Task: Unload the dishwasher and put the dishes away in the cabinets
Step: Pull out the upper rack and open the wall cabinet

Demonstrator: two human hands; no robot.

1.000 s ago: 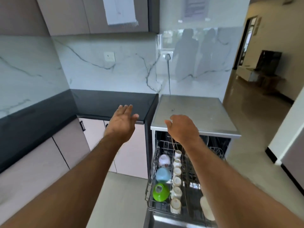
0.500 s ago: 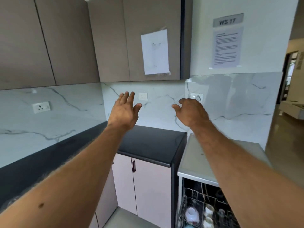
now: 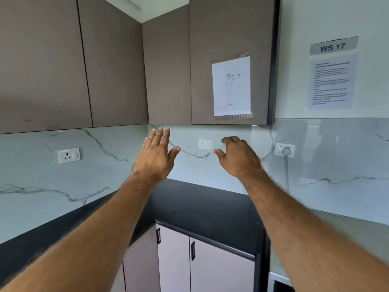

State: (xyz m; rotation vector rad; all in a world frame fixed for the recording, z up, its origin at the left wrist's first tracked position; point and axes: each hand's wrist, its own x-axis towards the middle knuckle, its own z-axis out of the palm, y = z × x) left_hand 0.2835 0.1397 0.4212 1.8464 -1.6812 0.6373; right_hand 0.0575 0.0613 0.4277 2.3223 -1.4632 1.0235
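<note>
Both arms reach forward and up over the black countertop [image 3: 202, 209]. My left hand [image 3: 154, 157] is flat with fingers spread, fingertips just below the brown upper cabinets [image 3: 168, 66]. My right hand [image 3: 239, 157] holds nothing, its fingers curled loosely and apart, below the upper cabinet door that carries a taped paper drawing [image 3: 231, 86]. All the upper cabinet doors are closed. The dishwasher and its dishes are out of view, except a dark corner of the dishwasher opening [image 3: 283, 287] at the bottom right.
Marble backsplash [image 3: 105, 163] runs around the corner with wall sockets [image 3: 68, 155]; a plug and cable [image 3: 285, 157] hang at the right. Pale lower cabinet doors [image 3: 210, 268] with dark handles sit under the counter. A "WS 17" notice [image 3: 333, 74] is on the right wall.
The view has tilted up from the dishwasher rack to the upper cabinets. Both hands have risen from above the rack to just under the upper cabinets, still holding nothing.
</note>
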